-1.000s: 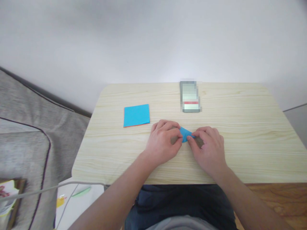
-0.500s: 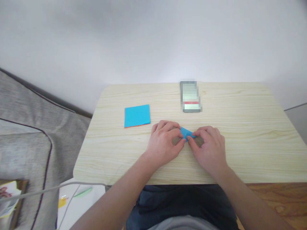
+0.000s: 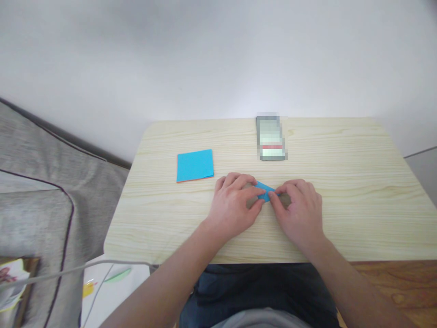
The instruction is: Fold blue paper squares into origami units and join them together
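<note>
A small folded piece of blue paper [image 3: 265,192] lies on the pale wood-grain table between my hands. My left hand [image 3: 235,200] holds its left side, thumb at the near edge and index finger reaching over the top. On the other side, my right hand [image 3: 299,207] pinches the right end between thumb and index finger. The fingers partly cover the paper, so its full outline is hidden. A stack of square paper [image 3: 195,166], blue on top with an orange edge below, rests to the left beyond my left hand.
A phone [image 3: 271,137] with a blurred, lit screen lies near the table's back edge by the white wall [image 3: 218,59]. A grey sofa [image 3: 92,196] stands to the left. A grey cable [image 3: 102,262] runs past the table's [image 3: 358,196] front left corner.
My left index finger has extended a little to the right over the blue paper. My right thumb has shifted slightly right along it.
</note>
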Demonstrator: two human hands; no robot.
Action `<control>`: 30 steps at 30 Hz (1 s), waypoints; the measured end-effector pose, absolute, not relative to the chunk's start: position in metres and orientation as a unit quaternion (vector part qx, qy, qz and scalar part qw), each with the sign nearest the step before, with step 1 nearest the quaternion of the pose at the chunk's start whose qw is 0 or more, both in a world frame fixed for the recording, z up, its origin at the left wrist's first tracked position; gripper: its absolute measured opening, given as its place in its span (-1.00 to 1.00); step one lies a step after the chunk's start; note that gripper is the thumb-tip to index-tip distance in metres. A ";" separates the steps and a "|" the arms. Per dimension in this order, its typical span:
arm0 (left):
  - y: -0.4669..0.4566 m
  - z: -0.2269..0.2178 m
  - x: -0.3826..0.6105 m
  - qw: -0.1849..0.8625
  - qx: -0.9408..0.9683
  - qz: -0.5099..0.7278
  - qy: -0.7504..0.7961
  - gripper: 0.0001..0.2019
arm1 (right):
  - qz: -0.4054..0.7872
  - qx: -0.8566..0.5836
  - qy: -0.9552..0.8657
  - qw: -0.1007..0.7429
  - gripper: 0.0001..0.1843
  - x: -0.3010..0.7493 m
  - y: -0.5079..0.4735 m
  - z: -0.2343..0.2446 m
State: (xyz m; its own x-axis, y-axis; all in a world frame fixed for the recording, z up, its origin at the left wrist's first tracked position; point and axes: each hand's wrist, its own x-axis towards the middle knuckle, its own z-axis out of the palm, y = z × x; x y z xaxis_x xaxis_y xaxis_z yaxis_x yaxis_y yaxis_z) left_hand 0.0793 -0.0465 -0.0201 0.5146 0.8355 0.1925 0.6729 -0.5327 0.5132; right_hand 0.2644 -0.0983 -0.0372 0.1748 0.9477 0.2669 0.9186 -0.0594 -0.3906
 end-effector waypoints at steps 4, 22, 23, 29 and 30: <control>-0.047 -0.020 0.079 0.191 0.849 0.210 0.445 -0.83 | 0.030 -0.729 -0.643 0.233 -0.84 0.264 -0.098 -0.036; -0.054 -0.015 0.080 0.174 0.853 0.189 0.455 -0.75 | 0.068 -0.725 -0.632 0.266 -0.81 0.269 -0.098 -0.036; -0.054 -0.015 0.080 0.174 0.853 0.190 0.455 -0.75 | 0.076 -0.723 -0.631 0.270 -0.81 0.270 -0.099 -0.036; -0.055 -0.015 0.080 0.174 0.851 0.194 0.455 -0.76 | 0.104 -0.707 -0.635 0.293 -0.84 0.279 -0.101 -0.039; -0.055 -0.016 0.079 0.175 0.851 0.194 0.455 -0.76 | 0.107 -0.705 -0.636 0.296 -0.85 0.281 -0.102 -0.039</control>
